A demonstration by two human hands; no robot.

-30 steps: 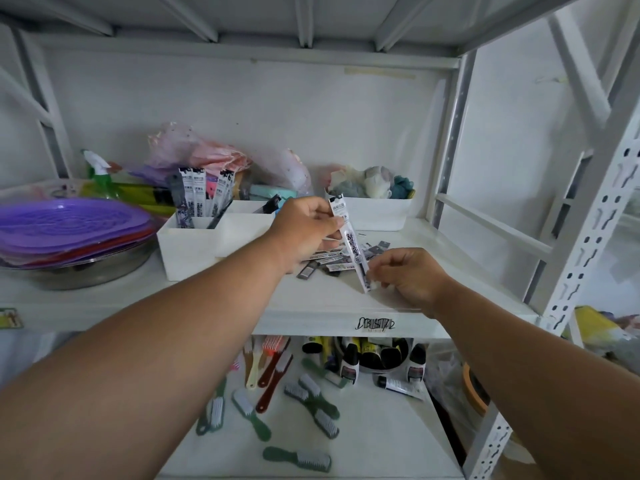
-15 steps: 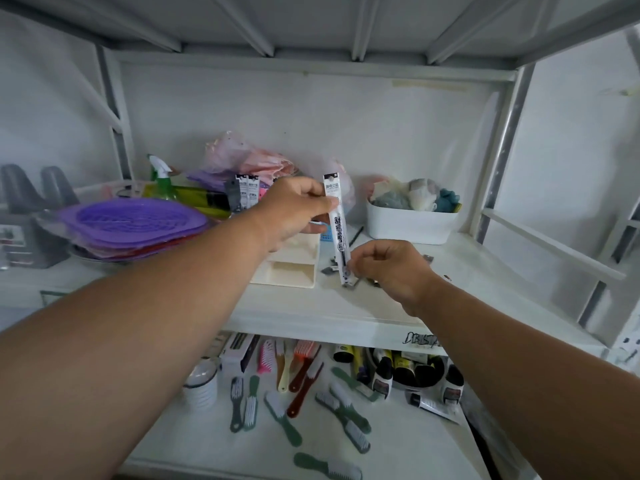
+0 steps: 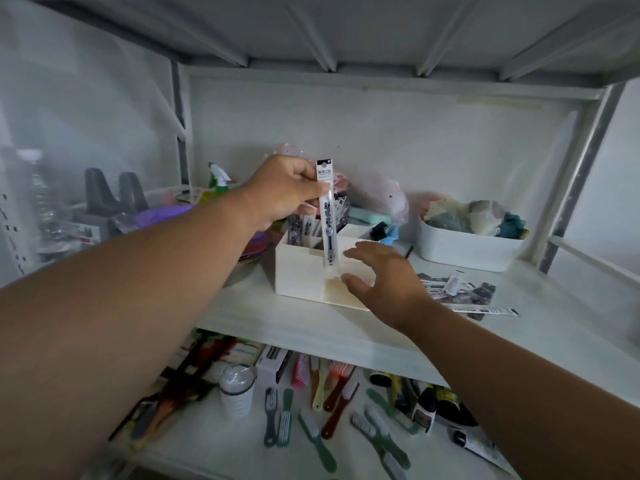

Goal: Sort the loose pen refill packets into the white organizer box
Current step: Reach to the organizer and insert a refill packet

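My left hand [image 3: 284, 192] pinches the top of a long pen refill packet [image 3: 327, 220], which hangs upright just in front of the white organizer box [image 3: 299, 277]. Several refill packets [image 3: 301, 228] stand in the box's back left compartment. My right hand [image 3: 381, 275] is spread with loose fingers beside the packet's lower end, in front of the box, and holds nothing. A pile of loose refill packets [image 3: 460, 289] lies on the shelf to the right of the box.
A white tub [image 3: 467, 249] of soft items stands at the back right. Purple plates [image 3: 166, 216], a spray bottle [image 3: 216, 178] and grey holders [image 3: 110, 195] sit to the left. Brushes [image 3: 311, 431] and tubes lie on the lower shelf. A shelf post [image 3: 571, 185] rises at right.
My right hand has let go of the packet's lower end and spread its fingers. My left hand has carried the packet left, up to the organizer box. The view has turned left.
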